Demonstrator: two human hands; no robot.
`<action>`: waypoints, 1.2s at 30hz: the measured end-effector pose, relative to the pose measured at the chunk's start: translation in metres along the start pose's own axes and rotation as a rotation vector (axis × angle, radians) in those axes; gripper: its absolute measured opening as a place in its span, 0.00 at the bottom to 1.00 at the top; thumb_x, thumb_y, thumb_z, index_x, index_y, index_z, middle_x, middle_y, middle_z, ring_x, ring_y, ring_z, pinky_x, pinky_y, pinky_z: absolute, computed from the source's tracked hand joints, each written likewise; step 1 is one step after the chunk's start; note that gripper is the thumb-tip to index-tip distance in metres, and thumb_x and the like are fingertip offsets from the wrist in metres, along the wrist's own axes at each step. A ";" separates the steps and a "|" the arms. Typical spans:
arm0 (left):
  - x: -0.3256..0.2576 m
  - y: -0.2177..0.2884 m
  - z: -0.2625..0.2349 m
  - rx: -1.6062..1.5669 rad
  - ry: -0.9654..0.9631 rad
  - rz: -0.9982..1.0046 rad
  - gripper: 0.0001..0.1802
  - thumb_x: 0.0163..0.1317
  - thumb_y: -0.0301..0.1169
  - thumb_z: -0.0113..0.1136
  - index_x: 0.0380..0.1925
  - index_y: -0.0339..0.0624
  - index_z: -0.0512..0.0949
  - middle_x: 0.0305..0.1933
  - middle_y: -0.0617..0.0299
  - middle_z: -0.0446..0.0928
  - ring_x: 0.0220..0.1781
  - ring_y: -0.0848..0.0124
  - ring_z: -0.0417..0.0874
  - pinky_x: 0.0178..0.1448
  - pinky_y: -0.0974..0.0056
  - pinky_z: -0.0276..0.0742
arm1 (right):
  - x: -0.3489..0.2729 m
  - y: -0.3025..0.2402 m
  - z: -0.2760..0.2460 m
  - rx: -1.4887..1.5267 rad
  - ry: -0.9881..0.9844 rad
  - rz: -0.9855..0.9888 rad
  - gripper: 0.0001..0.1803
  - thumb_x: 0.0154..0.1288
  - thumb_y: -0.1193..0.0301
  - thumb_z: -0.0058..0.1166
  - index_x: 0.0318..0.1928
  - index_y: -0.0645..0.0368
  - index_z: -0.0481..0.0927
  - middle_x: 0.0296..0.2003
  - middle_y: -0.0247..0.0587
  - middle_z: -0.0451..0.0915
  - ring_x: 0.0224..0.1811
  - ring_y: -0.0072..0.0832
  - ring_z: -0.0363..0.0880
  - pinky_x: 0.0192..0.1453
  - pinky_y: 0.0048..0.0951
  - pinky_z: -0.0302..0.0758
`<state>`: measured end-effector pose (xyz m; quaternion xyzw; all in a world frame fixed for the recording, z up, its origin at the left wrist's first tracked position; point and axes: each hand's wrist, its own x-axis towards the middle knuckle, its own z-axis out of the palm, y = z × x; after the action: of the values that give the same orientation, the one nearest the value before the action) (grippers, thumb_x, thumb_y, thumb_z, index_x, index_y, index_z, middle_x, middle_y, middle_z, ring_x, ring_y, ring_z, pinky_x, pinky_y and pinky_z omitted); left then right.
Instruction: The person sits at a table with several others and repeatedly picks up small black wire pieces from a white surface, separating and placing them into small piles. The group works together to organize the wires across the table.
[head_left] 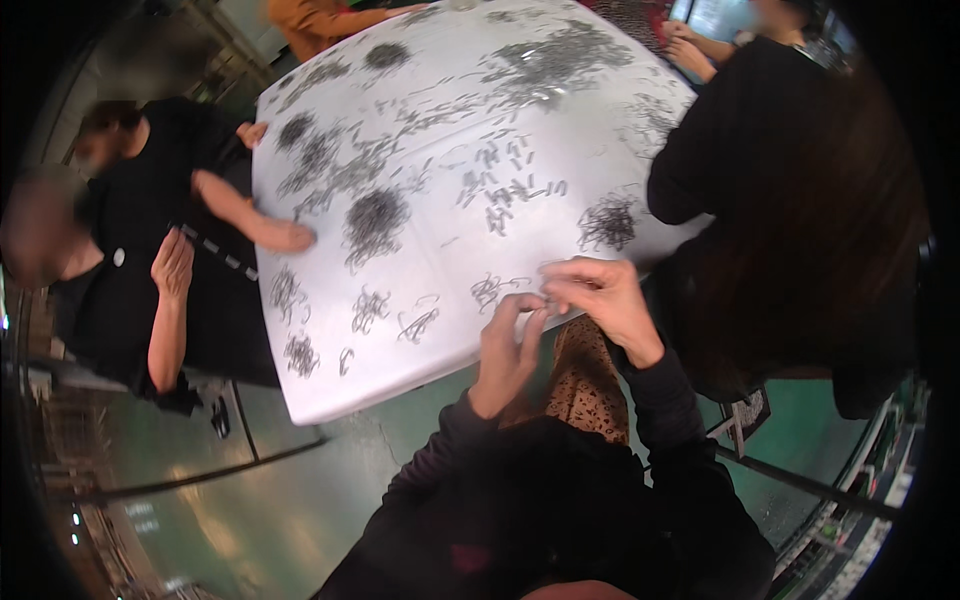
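Note:
At the near edge of the white-covered table (390,385), my left hand (508,350) and my right hand (612,300) meet with their fingertips close together. Both have thumb and fingers pinched; whatever is between them is too small and blurred to name. Just beyond my fingers lies a small loose pile of thin dark curved strips (487,291). A denser dark pile (608,222) sits to the right, past my right hand. Further in, short grey pieces (495,185) lie scattered in a loose group.
More strip piles (376,220) cover the table, with a broad spread (555,60) at the far side. Two people in black (180,200) stand at the left, one reaching over the tabletop. Another person in black (790,200) is close on my right. An orange sleeve (315,25) shows at the far edge.

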<state>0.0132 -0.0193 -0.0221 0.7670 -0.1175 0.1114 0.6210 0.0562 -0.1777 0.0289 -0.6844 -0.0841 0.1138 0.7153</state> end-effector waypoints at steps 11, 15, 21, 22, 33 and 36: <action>0.006 0.003 -0.005 0.041 -0.012 0.095 0.05 0.63 0.22 0.55 0.39 0.37 0.71 0.36 0.53 0.73 0.39 0.54 0.75 0.45 0.57 0.71 | -0.007 0.009 0.007 0.062 0.176 -0.079 0.12 0.58 0.85 0.58 0.44 0.71 0.81 0.30 0.44 0.83 0.27 0.22 0.80 0.34 0.19 0.77; 0.004 -0.007 -0.004 0.048 -0.013 0.056 0.08 0.62 0.22 0.58 0.40 0.38 0.72 0.41 0.53 0.76 0.44 0.57 0.77 0.47 0.59 0.73 | -0.010 0.018 0.019 0.008 0.306 -0.196 0.11 0.57 0.88 0.58 0.42 0.72 0.81 0.31 0.44 0.83 0.27 0.22 0.80 0.33 0.19 0.77; 0.036 -0.072 -0.079 0.400 0.282 0.142 0.19 0.55 0.23 0.66 0.49 0.44 0.78 0.48 0.57 0.79 0.45 0.63 0.82 0.47 0.63 0.77 | -0.019 0.021 0.023 -0.008 0.285 -0.224 0.10 0.55 0.90 0.58 0.38 0.71 0.82 0.30 0.43 0.81 0.27 0.21 0.80 0.32 0.18 0.76; 0.049 -0.092 -0.112 0.629 0.267 -0.060 0.14 0.55 0.26 0.66 0.43 0.44 0.82 0.43 0.58 0.82 0.39 0.64 0.83 0.44 0.64 0.78 | -0.021 0.021 0.022 -0.001 0.284 -0.204 0.10 0.54 0.91 0.58 0.38 0.71 0.82 0.30 0.43 0.81 0.27 0.21 0.80 0.32 0.18 0.76; 0.113 -0.200 -0.212 1.290 -0.247 0.208 0.05 0.57 0.25 0.55 0.33 0.37 0.73 0.40 0.51 0.72 0.45 0.51 0.76 0.45 0.53 0.77 | -0.034 0.012 0.019 -0.053 0.190 -0.098 0.09 0.57 0.81 0.61 0.40 0.64 0.85 0.31 0.36 0.84 0.30 0.16 0.82 0.35 0.17 0.78; 0.109 -0.190 -0.209 1.212 -0.327 0.306 0.04 0.60 0.25 0.53 0.33 0.36 0.71 0.40 0.49 0.71 0.47 0.51 0.74 0.46 0.53 0.76 | -0.037 0.012 0.022 -0.046 0.206 -0.136 0.09 0.58 0.79 0.61 0.40 0.60 0.86 0.30 0.33 0.83 0.27 0.13 0.77 0.32 0.17 0.73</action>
<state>0.1716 0.2191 -0.1209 0.9632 -0.2349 0.1272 0.0292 0.0135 -0.1663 0.0196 -0.7014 -0.0591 -0.0079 0.7103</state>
